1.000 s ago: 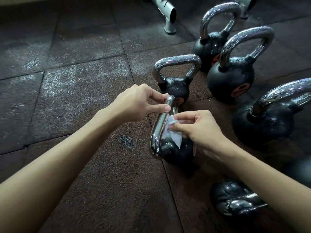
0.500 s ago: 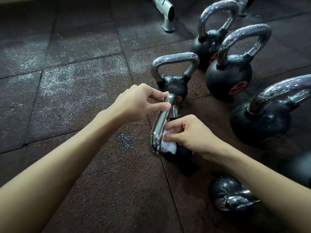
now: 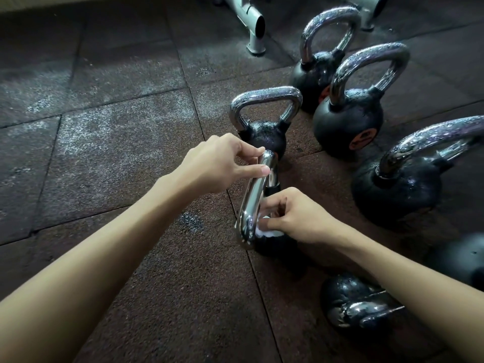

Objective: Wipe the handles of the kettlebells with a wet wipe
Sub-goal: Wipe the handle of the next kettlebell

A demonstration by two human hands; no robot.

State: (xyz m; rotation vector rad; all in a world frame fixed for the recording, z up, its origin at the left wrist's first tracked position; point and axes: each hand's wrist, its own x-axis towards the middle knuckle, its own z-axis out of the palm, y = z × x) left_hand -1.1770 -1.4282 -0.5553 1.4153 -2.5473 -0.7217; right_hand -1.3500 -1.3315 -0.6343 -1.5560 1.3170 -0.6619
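Observation:
A small black kettlebell stands in front of me, its shiny chrome handle [image 3: 253,203] seen edge-on. My left hand [image 3: 222,163] pinches the top of that handle between thumb and fingers. My right hand [image 3: 293,216] holds a white wet wipe [image 3: 264,232] bunched in its fingers, pressed against the lower inner part of the handle near the black body [image 3: 275,244]. Most of the wipe is hidden under the fingers.
Several more kettlebells with droplet-covered chrome handles stand behind and to the right: a small one [image 3: 264,119], a medium one [image 3: 351,121], a far one [image 3: 322,61], a large one [image 3: 403,184]. Another lies at the lower right [image 3: 358,302]. A grey rack foot [image 3: 252,24] stands on the rubber floor tiles [image 3: 117,142].
My right hand has slid the wipe down the inside of the handle toward its base, bunching it. My left hand has kept its pinch at the top.

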